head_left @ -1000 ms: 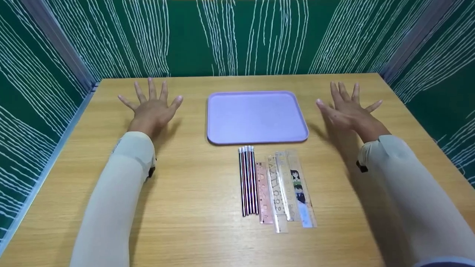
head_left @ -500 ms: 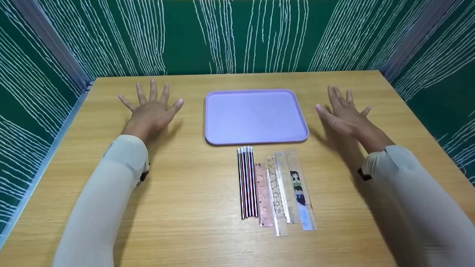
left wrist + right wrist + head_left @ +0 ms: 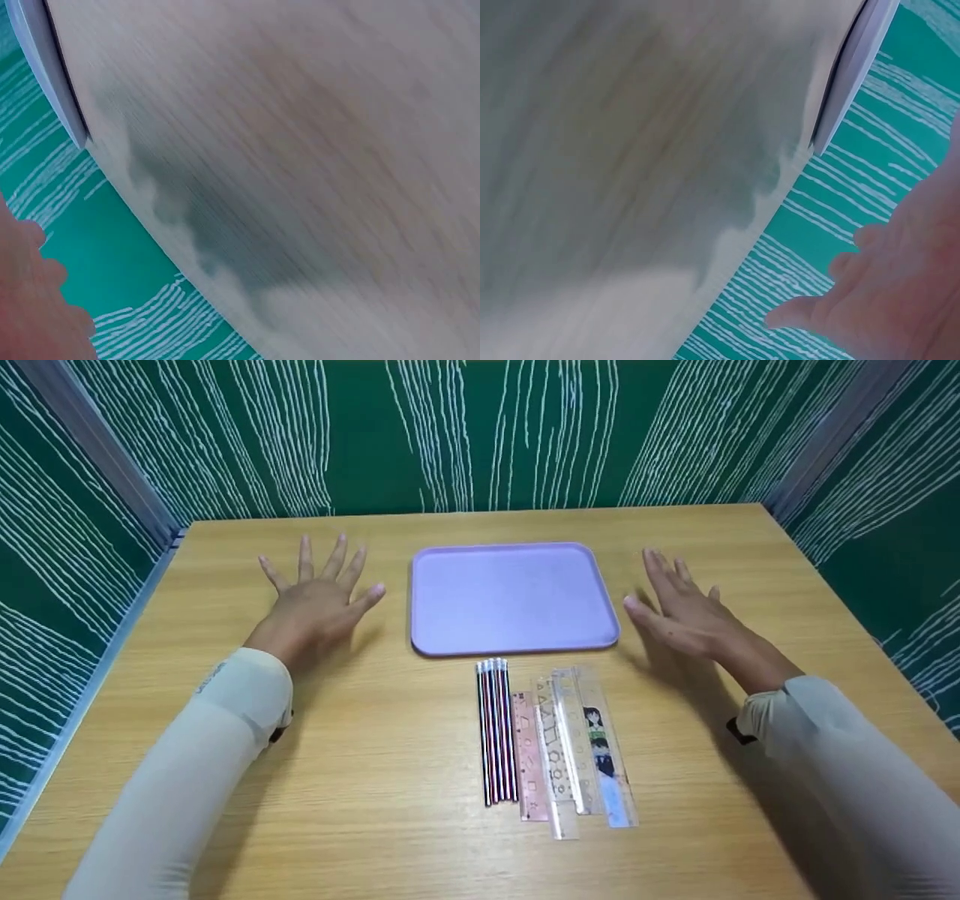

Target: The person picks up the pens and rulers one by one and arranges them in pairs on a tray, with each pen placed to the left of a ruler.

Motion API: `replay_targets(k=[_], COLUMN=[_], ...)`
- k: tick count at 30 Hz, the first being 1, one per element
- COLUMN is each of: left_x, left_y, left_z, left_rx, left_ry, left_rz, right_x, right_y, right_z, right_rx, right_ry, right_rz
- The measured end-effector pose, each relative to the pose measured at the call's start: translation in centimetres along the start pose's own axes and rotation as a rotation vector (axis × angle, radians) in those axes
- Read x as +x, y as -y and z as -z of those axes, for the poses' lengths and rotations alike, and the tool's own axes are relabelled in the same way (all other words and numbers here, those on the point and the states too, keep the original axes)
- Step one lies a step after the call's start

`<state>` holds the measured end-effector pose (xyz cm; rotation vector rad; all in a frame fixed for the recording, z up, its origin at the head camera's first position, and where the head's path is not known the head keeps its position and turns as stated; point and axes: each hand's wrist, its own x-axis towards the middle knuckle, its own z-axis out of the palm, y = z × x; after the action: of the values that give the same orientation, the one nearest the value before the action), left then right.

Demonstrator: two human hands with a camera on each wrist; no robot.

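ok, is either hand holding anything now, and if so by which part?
Nothing is held: the left hand and right hand are outstretched, both apart from the purple tray, striped pencils and rulers.

One table [image 3: 360, 780] holds one tray [image 3: 514, 598], four rulers [image 3: 531, 769] and several pencils [image 3: 497, 735], too close-set to count.

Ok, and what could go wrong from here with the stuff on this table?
The striped pencils lie side by side with no band visible, so a nudge might scatter them. The clear rulers lie flat and crowded together, so lifting one could drag its neighbour. And the pink ruler sits right beside the pencils, so grabbing either might shift the other.
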<state>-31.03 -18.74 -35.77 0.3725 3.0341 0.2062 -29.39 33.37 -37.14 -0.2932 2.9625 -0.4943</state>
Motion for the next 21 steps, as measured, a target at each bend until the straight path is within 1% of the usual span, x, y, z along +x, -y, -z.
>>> replay_targets(k=[6, 12, 16, 21], left_x=[-0.4, -0.4, -0.5, -0.4], left_y=[-0.7, -1.9, -2.9, -3.8], left_z=[-0.2, -1.0, -1.2, -1.5], left_rx=[-0.015, -0.007, -0.015, -0.009], left_ry=[0.012, 0.057, 0.075, 0.097], left_rz=[-0.046, -0.071, -0.064, -0.075], right_x=[-0.9, -1.8, -2.4, -3.1], right_y=[0.8, 1.8, 2.5, 3.5], right_z=[-0.2, -0.9, -1.3, -1.9], right_rx=[-0.034, -0.057, -0.045, -0.004], right_ry=[-0.012, -0.032, -0.054, -0.117], right_rz=[0.045, 0.056, 0.065, 0.126])
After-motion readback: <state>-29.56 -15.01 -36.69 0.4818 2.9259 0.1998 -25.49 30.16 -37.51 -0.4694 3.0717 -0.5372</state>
